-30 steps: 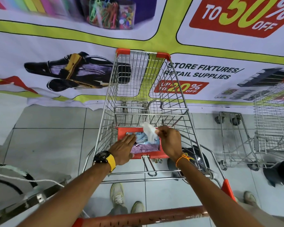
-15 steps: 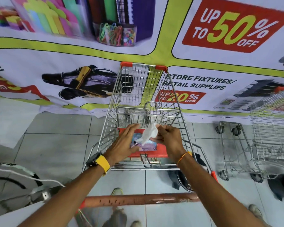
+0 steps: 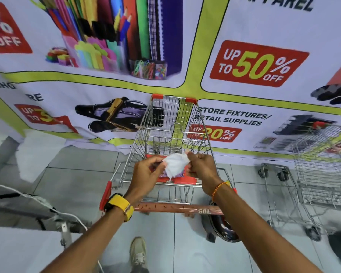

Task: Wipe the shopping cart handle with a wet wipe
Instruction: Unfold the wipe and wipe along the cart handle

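Note:
A white wet wipe (image 3: 174, 164) is stretched between my two hands above the cart's red child seat. My left hand (image 3: 146, 173) pinches its left edge and my right hand (image 3: 202, 167) pinches its top right corner. Under the wipe, a pink and blue wipes pack (image 3: 179, 174) lies on the red seat flap (image 3: 187, 180), mostly hidden. The reddish-brown cart handle (image 3: 165, 207) runs crosswise below my wrists, nearer to me than the hands. Neither hand touches the handle. The wire shopping cart (image 3: 166, 123) stands in front of me.
A printed banner (image 3: 244, 66) covers the wall right behind the cart. A second wire cart (image 3: 323, 164) stands at the right. A dark helmet-like object (image 3: 222, 229) lies on the tiled floor under my right forearm. A metal frame with a white cord (image 3: 37, 205) is at the left. My shoe (image 3: 138, 253) shows below.
The wipe has come out of the pack and my left hand has left the pack and taken the wipe's other edge. The view has tilted up, so the handle sits higher in frame.

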Available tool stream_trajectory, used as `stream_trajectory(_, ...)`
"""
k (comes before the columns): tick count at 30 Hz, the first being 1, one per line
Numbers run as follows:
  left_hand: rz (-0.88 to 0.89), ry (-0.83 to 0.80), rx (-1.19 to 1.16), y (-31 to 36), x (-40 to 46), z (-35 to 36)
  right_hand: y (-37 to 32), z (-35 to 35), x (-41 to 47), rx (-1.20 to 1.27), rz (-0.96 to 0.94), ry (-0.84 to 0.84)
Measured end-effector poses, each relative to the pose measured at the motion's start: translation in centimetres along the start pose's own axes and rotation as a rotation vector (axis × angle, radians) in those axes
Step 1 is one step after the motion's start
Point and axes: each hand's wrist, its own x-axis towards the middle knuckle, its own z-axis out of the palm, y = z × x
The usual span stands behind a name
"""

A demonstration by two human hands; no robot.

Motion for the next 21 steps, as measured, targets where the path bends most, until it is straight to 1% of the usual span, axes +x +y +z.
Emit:
stream_trajectory(3, -0.119, -0.002, -0.177, 1.3, -0.9, 0.0, 0.0, -0.3, -1.7, 0.158, -0.025, -0.084)
stream_trajectory(5, -0.192, 0.014, -0.257, 2.0, -1.5, 0.1, 0.3, -0.6, -2.8, 0.208, -0.078, -0.162)
stream_trajectory(7, -0.244, 0.036, -0.315, 2.4, -1.9, 0.2, 0.8, -0.7, -3.6, 0.182, -0.132, -0.244)
stream_trajectory(9, -0.261, 0.025, -0.353, 2.6, -2.2, 0.4, 1.4, -0.6, -4.2, 0.129, -0.167, -0.315)
stream_trajectory(11, -0.269, -0.001, -0.366, 2.8, -2.5, 0.5, 1.9, -0.4, -4.7, 0.063, -0.178, -0.342)
stream_trajectory(13, -0.296, -0.01, -0.375, 2.9, -2.8, 0.4, 2.2, 0.0, -5.0, 0.019, -0.169, -0.327)
stream_trajectory(17, -0.328, -0.041, -0.42, 2.8, -3.6, -0.2, 2.3, 0.6, -5.3, 0.003, -0.137, -0.24)
stream_trajectory(21, -0.339, -0.031, -0.372, 1.9, -4.2, -1.5, 2.8, 0.8, -5.5, 0.036, -0.113, -0.137)
